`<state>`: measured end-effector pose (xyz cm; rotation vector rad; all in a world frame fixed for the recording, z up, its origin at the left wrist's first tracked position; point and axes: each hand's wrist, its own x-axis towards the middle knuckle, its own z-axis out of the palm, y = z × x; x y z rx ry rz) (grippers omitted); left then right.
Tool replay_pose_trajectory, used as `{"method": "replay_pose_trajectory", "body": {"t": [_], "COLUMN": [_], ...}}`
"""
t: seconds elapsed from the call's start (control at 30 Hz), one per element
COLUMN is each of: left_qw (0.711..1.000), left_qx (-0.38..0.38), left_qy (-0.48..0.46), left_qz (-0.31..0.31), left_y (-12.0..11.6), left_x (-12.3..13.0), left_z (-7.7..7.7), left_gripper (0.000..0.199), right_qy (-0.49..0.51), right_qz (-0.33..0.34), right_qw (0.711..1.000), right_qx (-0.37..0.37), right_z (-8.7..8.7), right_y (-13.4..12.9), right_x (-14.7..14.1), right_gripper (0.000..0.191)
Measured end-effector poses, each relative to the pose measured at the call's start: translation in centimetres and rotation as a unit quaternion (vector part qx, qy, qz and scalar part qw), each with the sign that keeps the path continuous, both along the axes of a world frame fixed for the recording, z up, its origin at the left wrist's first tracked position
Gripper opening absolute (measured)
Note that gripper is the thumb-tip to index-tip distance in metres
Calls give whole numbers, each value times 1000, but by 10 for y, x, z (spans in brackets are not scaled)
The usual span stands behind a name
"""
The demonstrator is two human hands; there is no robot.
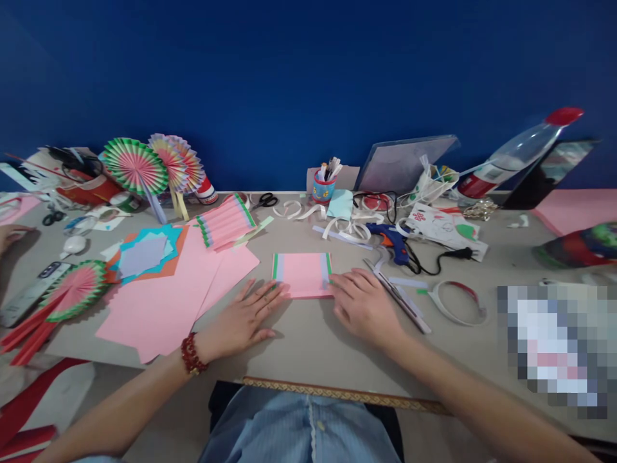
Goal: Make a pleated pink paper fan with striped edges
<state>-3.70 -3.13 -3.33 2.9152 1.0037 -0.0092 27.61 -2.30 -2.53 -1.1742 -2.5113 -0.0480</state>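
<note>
A pink paper sheet [303, 273] with green and lilac strips along its left and right sides lies on the table in front of me. Its near edge shows a fold line. My left hand [248, 315] is stretched out flat, fingers spread, with the fingertips on the paper's lower left corner. At the lower right corner, my right hand [364, 302] has bent fingers drawn together on the paper's edge. Pink paper sheets [164, 302] lie left of my left hand. Beside my right hand rests a long, narrow, dark-and-silver tool [402, 299].
A pleated pink strip [226, 222], paper fans [136, 166] and black scissors [266, 200] lie or stand further back. To the right are a blue glue gun [395, 241], a white tape ring [456, 303] and a leaning plastic bottle [511, 157]. Another person's hand [12, 236] shows at far left.
</note>
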Motion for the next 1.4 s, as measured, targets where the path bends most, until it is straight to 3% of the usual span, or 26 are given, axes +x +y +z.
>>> {"method": "replay_pose_trajectory", "body": {"t": [0.17, 0.23, 0.33, 0.4, 0.47, 0.53, 0.7, 0.83, 0.93, 1.0, 1.07, 1.2, 1.4], "left_qw": [997, 985, 935, 912, 912, 923, 927, 938, 957, 970, 977, 985, 989], "left_qx": [-13, -9, -46, -109, -144, -118, -62, 12, 91, 114, 120, 124, 112], "left_qy": [-66, -158, -322, -367, -355, -335, -337, -329, -256, -195, -152, -106, -89], "left_qz": [23, 72, 141, 150, 144, 147, 151, 108, 96, 91, 84, 54, 25], "left_y": [-1, -4, -11, -15, -17, -16, -3, 11, 18, 20, 21, 20, 21], "left_x": [-1, -2, -1, 4, 15, 31, 60, 55, 48, 50, 57, 68, 59], "left_z": [0, 2, 7, 10, 12, 14, 26, 35, 36, 36, 35, 31, 14], "left_gripper": [74, 59, 28, 28, 39, 60, 35, 38, 42, 43, 40, 32, 27], "right_qy": [-54, -46, 78, 172, 215, 211, 144, 167, 213, 175, 100, 22, -5], "right_qz": [27, 29, 16, -2, -12, 5, 59, 52, 27, 30, 38, 57, 71], "right_qw": [998, 998, 993, 976, 963, 960, 978, 979, 977, 979, 985, 989, 992], "right_qx": [-4, -29, -91, -132, -165, -184, -137, -105, 13, 102, 138, 137, 101], "right_z": [-1, -4, -3, 0, 4, 6, 9, 20, 32, 39, 43, 34, 6], "right_y": [4, 7, 11, 9, 5, -1, -7, -7, -8, -8, -7, -1, -2], "right_x": [-29, -32, -29, -28, -32, -43, -60, -40, -20, -14, -12, -12, -6], "right_gripper": [19, 12, 9, 10, 13, 17, 32, 30, 27, 31, 32, 24, 16]}}
